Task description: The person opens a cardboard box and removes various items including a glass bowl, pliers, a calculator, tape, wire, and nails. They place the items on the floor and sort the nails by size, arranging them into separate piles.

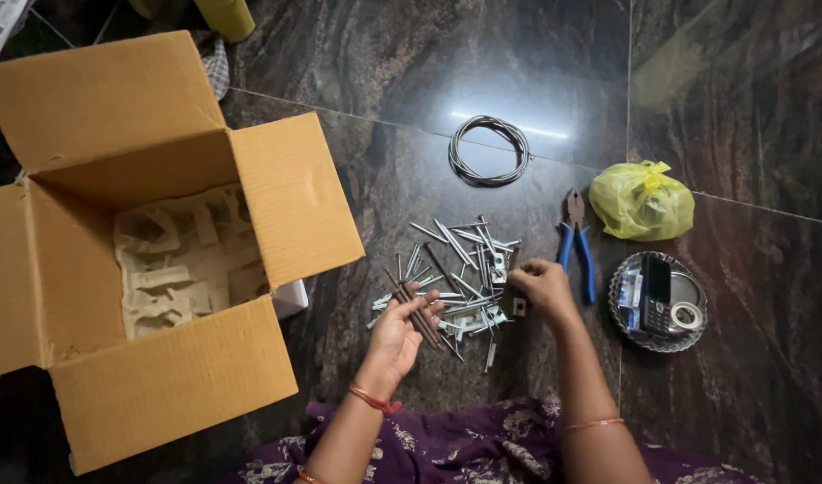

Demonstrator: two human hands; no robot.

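Dark polished stone floor (716, 81) with thin tile joints carries a loose pile of long silver metal screws and small brackets (460, 269) near the seated person. Left hand (398, 332), palm up and fingers half curled, holds a small bundle of brownish screws (420, 315) at the pile's left edge. Right hand (541, 285), fingers pinched together, rests on the pile's right edge; what it grips cannot be told. Blue-handled pliers (579, 246) lie just right of that hand. Further right sit a knotted yellow plastic bag (641, 201) and a round fluted metal tray (624, 309) bearing a dark phone (656, 294). A coil of grey wire (489, 150) lies far of the pile. An open brown cardboard box (160, 376) with a moulded pulp insert (191, 260) fills the left side, its near-right flap close to the left hand. Bare floor lies open between pile and coil.
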